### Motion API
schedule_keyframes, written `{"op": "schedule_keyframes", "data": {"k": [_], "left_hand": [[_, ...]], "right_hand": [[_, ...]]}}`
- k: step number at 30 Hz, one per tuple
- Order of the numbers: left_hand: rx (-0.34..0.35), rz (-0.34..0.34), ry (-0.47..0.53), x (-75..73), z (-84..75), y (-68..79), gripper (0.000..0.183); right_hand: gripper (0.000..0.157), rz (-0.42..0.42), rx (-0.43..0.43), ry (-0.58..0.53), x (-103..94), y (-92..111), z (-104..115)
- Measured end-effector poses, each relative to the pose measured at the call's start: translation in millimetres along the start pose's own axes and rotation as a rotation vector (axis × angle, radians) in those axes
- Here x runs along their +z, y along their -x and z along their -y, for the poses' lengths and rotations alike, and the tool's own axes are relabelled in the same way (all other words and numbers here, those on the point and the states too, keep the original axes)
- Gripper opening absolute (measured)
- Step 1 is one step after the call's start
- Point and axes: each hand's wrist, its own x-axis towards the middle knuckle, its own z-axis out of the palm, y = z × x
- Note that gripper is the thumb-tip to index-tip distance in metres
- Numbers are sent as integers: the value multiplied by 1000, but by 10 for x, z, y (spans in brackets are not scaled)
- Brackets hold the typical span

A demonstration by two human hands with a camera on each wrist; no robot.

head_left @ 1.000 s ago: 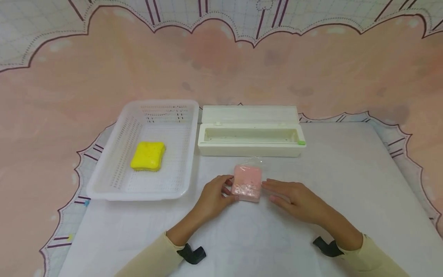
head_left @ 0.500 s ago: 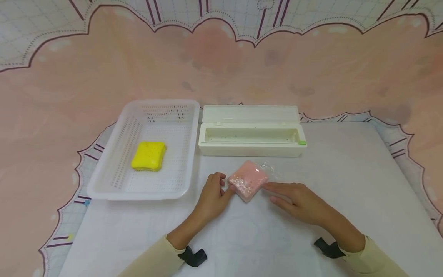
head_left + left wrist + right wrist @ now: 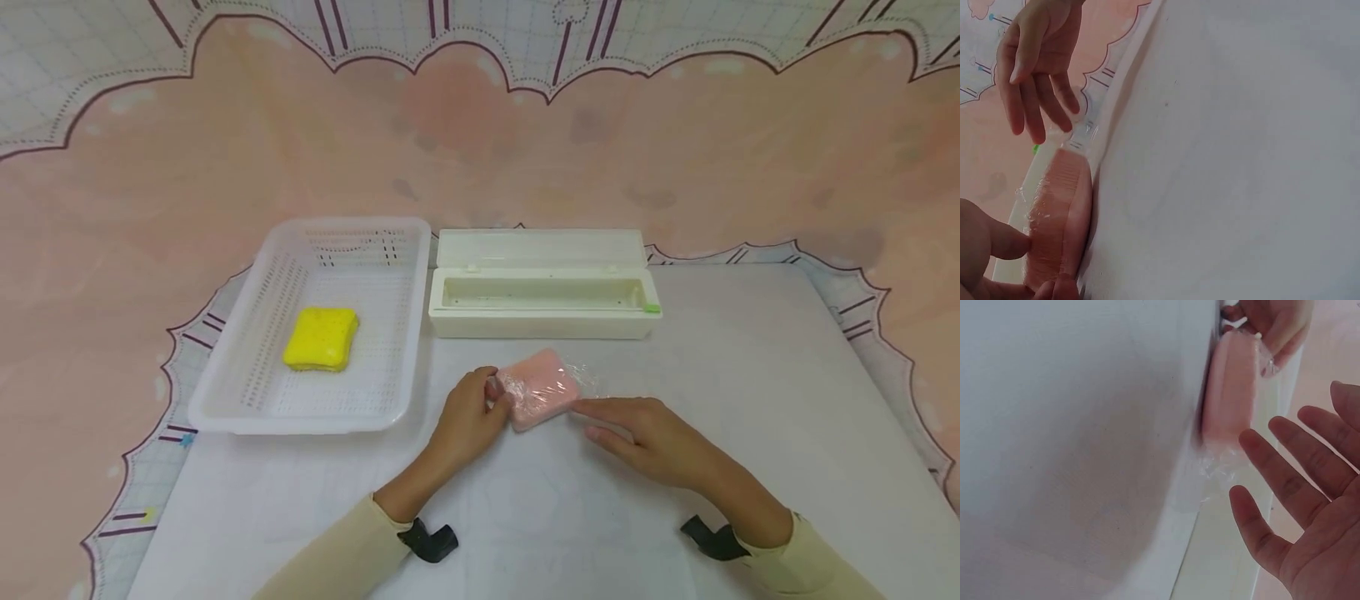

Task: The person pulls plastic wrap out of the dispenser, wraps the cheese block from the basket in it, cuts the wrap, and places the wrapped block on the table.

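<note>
A flat pink sponge (image 3: pixel 538 388) in clear crinkled plastic wrap lies on the white table in the head view, turned at a slant. My left hand (image 3: pixel 471 414) pinches its left end, thumb on the near side and fingers behind. In the left wrist view the sponge (image 3: pixel 1054 215) shows edge-on beside the left thumb and fingers. My right hand (image 3: pixel 637 433) has its fingers stretched out, with the tips right at the sponge's right corner. The loose end of the wrap sticks out to the right. Spread, relaxed right fingers show in the right wrist view, near the sponge (image 3: pixel 1230 394).
To the left stands a white perforated basket (image 3: pixel 390 400) with a yellow sponge (image 3: pixel 321 338) inside. Behind the pink sponge is a long white box (image 3: pixel 543 325), its lid (image 3: pixel 540 248) raised and a green tab (image 3: pixel 652 308) at its right end. A patterned cloth hangs behind.
The pink sponge has turned clockwise on the table, so the loose wrap end swung from the far side to the right. The left hand shifted its grip slightly; the right hand barely moved.
</note>
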Motion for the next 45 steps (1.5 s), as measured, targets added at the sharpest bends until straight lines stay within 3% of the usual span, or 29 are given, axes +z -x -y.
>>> {"op": "schedule_keyframes", "data": {"k": [4, 9, 14, 24, 32, 39, 42, 45], "left_hand": [[-11, -2, -28, -3, -5, -24, 45], [-65, 58, 23, 3, -58, 94, 39], [-39, 83, 26, 21, -83, 137, 33], [-7, 67, -48, -12, -27, -17, 38], [-36, 63, 49, -5, -38, -96, 33], [42, 15, 9, -4, -23, -205, 34], [18, -14, 14, 8, -12, -228, 39], [-15, 7, 39, 32, -33, -215, 42]], "right_hand": [[38, 19, 27, 11, 2, 14, 9], [36, -3, 8, 11, -10, 29, 12], [35, -22, -9, -2, -27, 29, 20], [33, -13, -27, -14, -46, 46, 24], [31, -9, -18, -36, -64, 62, 29], [31, 25, -25, -62, -37, 43, 55], [31, 25, -17, -64, -23, 46, 62], [30, 12, -15, -64, -25, 61, 44]]}}
